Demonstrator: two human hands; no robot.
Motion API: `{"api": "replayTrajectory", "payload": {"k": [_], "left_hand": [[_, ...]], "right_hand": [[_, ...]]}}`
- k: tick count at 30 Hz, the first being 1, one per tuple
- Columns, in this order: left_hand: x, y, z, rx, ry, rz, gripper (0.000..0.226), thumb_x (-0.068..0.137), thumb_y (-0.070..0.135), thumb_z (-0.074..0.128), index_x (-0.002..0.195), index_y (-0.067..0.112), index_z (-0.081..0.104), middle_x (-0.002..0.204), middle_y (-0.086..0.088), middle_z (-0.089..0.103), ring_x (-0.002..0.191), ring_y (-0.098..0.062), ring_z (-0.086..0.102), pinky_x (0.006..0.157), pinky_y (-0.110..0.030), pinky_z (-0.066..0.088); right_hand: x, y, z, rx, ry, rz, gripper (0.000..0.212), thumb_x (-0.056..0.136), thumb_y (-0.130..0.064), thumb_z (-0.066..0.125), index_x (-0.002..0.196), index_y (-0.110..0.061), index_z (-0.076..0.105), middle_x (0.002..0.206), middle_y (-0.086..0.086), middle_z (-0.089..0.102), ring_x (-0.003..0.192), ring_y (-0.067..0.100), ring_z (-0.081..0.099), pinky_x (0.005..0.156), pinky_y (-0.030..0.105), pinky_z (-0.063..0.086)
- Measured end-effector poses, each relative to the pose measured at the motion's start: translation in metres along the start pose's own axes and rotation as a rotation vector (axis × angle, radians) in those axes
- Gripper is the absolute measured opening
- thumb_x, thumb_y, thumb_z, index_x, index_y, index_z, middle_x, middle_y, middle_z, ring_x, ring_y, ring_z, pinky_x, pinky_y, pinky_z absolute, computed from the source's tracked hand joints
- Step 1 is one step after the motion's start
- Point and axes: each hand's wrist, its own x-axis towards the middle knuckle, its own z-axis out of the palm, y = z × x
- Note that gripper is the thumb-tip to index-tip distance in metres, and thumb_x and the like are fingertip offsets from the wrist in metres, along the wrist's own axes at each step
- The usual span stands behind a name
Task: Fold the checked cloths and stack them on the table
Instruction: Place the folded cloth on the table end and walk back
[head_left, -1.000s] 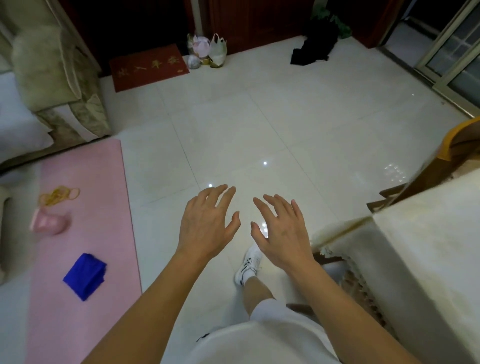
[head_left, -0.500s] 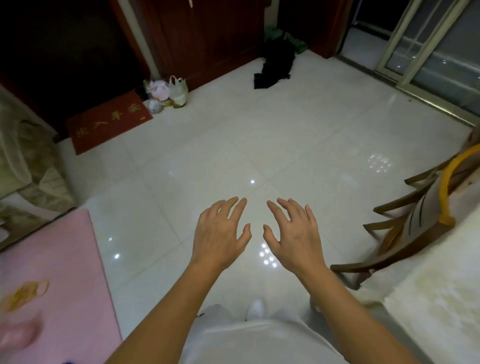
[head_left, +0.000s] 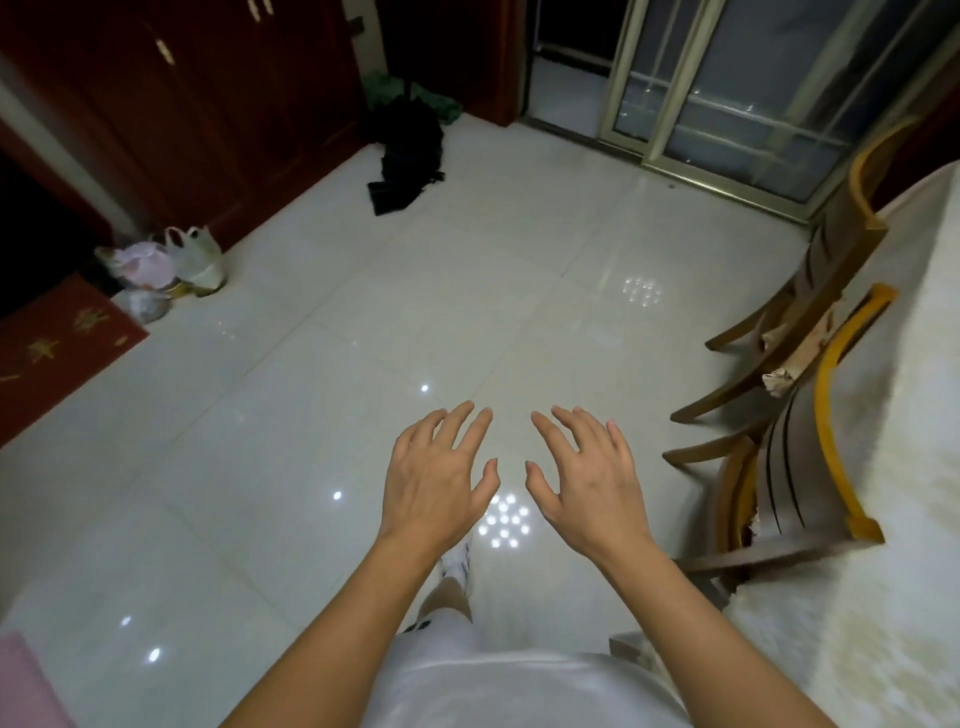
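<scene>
My left hand (head_left: 434, 480) and my right hand (head_left: 589, 486) hover side by side over the white tiled floor, palms down, fingers spread and relaxed, holding nothing. The table (head_left: 893, 467), draped in a fluffy cream cover, runs along the right edge of the view, to the right of my right hand. No checked cloth shows anywhere in this view.
Two wooden chairs (head_left: 795, 395) are tucked against the table. A black heap of fabric (head_left: 405, 156) lies near the dark red cabinets. Plastic bags (head_left: 171, 260) and a red doormat (head_left: 52, 348) sit at the left. A glass sliding door (head_left: 727, 88) is at the back right.
The view has swung to the right and upward: the pink mat and sofa have slid out at the left, while the chairs, table and glass door came in. Both hands stay open and empty.
</scene>
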Motion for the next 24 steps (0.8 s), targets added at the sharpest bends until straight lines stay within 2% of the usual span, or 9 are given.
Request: {"api": "replayTrajectory", "payload": {"k": [5,11,19,24], "left_hand": [[0.117,-0.04,0.0,0.0,0.01,0.107,0.056,0.091,0.048,0.041,0.139,0.022,0.057,0.139,-0.002,0.059,0.122,-0.029,0.057,0.101,-0.045,0.048],[0.244,-0.067,-0.014,0.01,0.021,0.236,0.056,0.092,0.048,0.041,0.139,0.022,0.057,0.14,-0.001,0.058,0.123,-0.029,0.057,0.101,-0.044,0.048],[0.367,-0.06,-0.004,0.022,0.002,0.366,0.057,0.092,0.048,0.041,0.141,0.022,0.055,0.141,-0.002,0.057,0.123,-0.028,0.056,0.099,-0.043,0.048],[0.447,-0.036,0.011,0.043,-0.009,0.404,0.057,0.092,0.049,0.041,0.14,0.022,0.055,0.141,-0.002,0.057,0.123,-0.028,0.056,0.098,-0.043,0.047]], "right_hand": [[0.104,0.008,0.005,-0.055,0.003,0.111,0.054,0.092,-0.045,0.052,0.142,-0.023,0.053,0.141,0.005,0.056,0.134,0.026,0.049,0.116,0.048,0.031],[0.21,0.019,-0.006,-0.083,0.069,0.248,0.054,0.093,-0.045,0.054,0.143,-0.024,0.05,0.143,0.004,0.054,0.135,0.026,0.047,0.117,0.048,0.03],[0.291,0.055,-0.004,-0.083,0.087,0.363,0.055,0.093,-0.047,0.049,0.144,-0.025,0.049,0.145,0.004,0.052,0.138,0.025,0.043,0.119,0.048,0.025],[0.348,0.105,-0.002,-0.062,0.118,0.405,0.055,0.092,-0.046,0.048,0.141,-0.023,0.053,0.143,0.006,0.055,0.136,0.027,0.046,0.117,0.05,0.027]]}}
